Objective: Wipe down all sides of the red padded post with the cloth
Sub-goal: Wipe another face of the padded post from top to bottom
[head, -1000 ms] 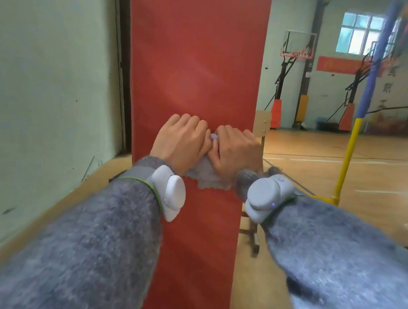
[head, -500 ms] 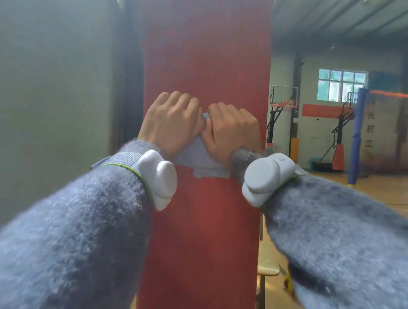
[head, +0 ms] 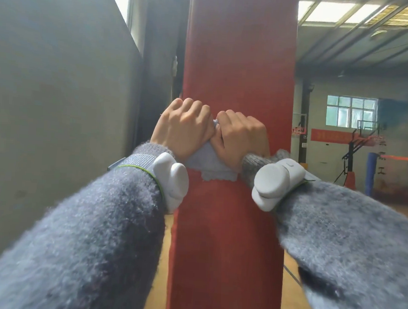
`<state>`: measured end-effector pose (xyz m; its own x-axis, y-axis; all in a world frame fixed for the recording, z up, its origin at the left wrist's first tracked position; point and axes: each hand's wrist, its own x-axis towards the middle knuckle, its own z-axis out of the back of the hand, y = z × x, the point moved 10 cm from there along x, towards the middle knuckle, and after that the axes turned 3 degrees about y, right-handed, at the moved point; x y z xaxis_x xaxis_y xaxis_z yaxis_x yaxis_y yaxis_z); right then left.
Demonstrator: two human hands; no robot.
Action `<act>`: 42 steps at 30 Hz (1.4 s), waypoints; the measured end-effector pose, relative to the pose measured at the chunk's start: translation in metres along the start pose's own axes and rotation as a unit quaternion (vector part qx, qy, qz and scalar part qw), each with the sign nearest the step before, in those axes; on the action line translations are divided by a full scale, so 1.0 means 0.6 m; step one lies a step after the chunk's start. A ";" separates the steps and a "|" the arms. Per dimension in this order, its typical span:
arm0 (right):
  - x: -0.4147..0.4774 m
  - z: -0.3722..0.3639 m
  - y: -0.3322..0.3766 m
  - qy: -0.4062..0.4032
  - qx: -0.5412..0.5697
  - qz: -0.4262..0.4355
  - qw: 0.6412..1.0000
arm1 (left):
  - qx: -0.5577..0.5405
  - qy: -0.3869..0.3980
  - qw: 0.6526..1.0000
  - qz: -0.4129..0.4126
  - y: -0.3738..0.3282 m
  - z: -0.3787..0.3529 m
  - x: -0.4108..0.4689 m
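Both hands had climbed the red padded post (head: 239, 61) since the earlier frames, and the view had tipped up from the wooden floor (head: 292, 298) to take in the roof. That post stood upright through the middle of the view, a grey wall (head: 58, 97) near its left edge and basketball hoops well apart on the right. Grey sleeves (head: 93, 231) with white wrist devices (head: 172, 183) reached to its front face. On it, side by side and touching, the left hand (head: 183, 129) and right hand (head: 241, 137) pressed a pale blue cloth (head: 211, 166), fingers (head: 196, 108) curled closed over its bunched top, its lower edge hanging below the palms.
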<state>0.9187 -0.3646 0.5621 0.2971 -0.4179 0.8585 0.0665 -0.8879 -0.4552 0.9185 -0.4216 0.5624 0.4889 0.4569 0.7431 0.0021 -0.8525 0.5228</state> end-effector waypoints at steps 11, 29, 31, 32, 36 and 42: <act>0.206 -0.040 0.019 -0.006 0.002 0.005 1.000 | 0.008 -0.012 1.000 -0.022 0.181 -0.016 0.092; 0.208 -0.136 0.078 0.001 0.039 0.036 0.999 | 0.022 -0.006 1.000 0.017 0.245 -0.082 0.014; 0.202 -0.158 0.092 0.008 0.024 0.056 0.998 | 0.008 -0.011 1.000 0.019 0.249 -0.099 -0.009; 0.201 -0.170 0.098 0.017 0.012 0.067 0.998 | 0.003 -0.016 1.000 0.023 0.252 -0.109 -0.019; 0.207 -0.220 0.115 0.047 -0.054 0.095 0.993 | -0.040 -0.042 0.996 0.062 0.277 -0.150 -0.050; 0.201 -0.257 0.101 0.127 -0.171 0.112 0.971 | -0.173 -0.084 0.977 0.091 0.272 -0.197 -0.059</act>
<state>0.8118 -0.4985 0.6743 0.0211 -0.6039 0.7967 -0.3052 -0.7628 -0.5701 0.7984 -0.5471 0.6708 0.5903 0.2331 0.7728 -0.3789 -0.7654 0.5203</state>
